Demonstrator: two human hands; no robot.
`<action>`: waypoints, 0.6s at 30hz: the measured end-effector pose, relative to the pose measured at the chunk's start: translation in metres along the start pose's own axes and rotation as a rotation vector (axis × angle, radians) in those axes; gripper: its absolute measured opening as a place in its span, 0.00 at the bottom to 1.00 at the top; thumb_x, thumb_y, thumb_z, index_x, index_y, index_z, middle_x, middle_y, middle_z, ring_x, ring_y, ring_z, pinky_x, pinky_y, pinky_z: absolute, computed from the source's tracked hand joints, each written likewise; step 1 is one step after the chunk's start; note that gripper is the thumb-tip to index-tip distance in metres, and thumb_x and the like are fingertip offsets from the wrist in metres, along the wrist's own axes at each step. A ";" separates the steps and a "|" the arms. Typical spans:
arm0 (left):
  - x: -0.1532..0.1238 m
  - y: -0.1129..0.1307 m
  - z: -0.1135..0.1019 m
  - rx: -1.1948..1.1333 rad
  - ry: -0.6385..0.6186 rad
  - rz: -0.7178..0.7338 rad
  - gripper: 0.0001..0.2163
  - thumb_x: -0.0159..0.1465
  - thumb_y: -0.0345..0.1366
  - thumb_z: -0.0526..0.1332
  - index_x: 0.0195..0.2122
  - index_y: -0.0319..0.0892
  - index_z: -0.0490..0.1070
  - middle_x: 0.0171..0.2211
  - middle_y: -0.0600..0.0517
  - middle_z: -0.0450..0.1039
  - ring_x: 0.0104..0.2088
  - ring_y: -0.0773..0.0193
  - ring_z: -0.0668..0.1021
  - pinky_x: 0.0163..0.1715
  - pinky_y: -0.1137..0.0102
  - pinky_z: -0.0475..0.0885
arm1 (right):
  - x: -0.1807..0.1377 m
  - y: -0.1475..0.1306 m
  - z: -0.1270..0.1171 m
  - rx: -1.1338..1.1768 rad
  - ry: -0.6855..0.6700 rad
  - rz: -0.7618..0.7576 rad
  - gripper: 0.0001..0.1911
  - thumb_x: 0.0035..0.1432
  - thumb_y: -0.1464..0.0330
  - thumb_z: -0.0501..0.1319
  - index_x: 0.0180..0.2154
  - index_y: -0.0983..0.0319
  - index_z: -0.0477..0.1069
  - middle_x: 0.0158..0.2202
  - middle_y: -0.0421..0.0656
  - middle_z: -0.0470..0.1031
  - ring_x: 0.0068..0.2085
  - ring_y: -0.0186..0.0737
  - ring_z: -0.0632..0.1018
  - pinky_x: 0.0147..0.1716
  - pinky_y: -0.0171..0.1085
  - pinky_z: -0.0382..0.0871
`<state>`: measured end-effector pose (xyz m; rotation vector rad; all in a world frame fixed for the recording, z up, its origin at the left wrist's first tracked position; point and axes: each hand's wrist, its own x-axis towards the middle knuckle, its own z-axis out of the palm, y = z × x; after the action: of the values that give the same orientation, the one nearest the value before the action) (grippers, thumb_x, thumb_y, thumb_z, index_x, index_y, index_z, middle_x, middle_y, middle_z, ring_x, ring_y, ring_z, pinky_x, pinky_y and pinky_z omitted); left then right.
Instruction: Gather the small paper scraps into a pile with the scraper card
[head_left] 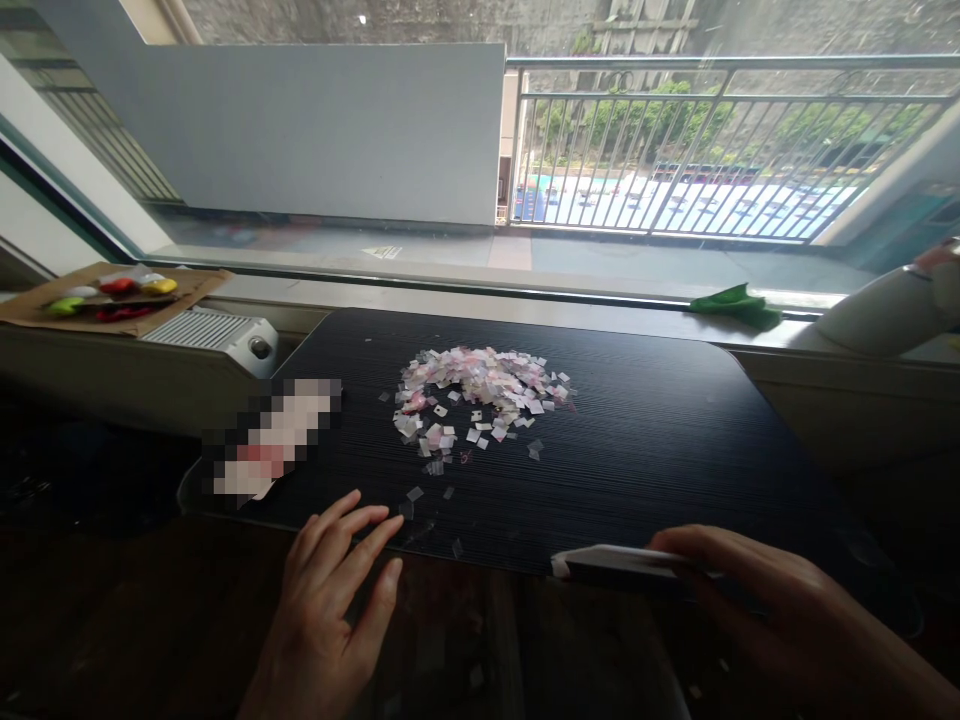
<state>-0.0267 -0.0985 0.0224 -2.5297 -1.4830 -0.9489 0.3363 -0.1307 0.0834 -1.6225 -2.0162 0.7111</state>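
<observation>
A pile of several small pink, white and clear plastic squares (480,392) lies in the middle of a black ribbed table top (660,440). My left hand (334,590) rests flat at the table's near edge, fingers spread, holding nothing; a few stray squares (414,494) lie just beyond its fingertips. My right hand (772,610) is closed round a flat dark object with a white edge (615,562), held level at the near right edge of the table.
A blurred-out flat item (274,440) lies on the table's left side. A cardboard tray with coloured pieces (112,292) sits on a white heater (225,335) at left. A green cloth (739,305) lies on the sill. Another person's sleeve (892,305) shows at far right.
</observation>
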 end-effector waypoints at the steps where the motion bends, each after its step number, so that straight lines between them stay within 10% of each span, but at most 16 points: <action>1: 0.000 0.000 0.000 -0.001 0.001 0.002 0.13 0.66 0.32 0.56 0.52 0.45 0.68 0.48 0.47 0.71 0.56 0.52 0.69 0.54 0.56 0.64 | -0.003 -0.001 0.000 0.007 -0.056 0.042 0.08 0.63 0.66 0.58 0.40 0.53 0.76 0.34 0.38 0.84 0.32 0.38 0.84 0.33 0.29 0.78; 18: 0.000 0.000 -0.001 0.009 -0.004 -0.018 0.12 0.66 0.31 0.56 0.50 0.44 0.69 0.47 0.47 0.72 0.56 0.51 0.70 0.53 0.55 0.66 | -0.013 -0.005 -0.005 -0.043 0.013 0.000 0.08 0.61 0.61 0.60 0.40 0.48 0.78 0.32 0.34 0.83 0.28 0.34 0.82 0.27 0.24 0.76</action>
<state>-0.0272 -0.0989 0.0233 -2.5180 -1.5104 -0.9381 0.3379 -0.1442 0.0901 -1.6471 -2.0354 0.6598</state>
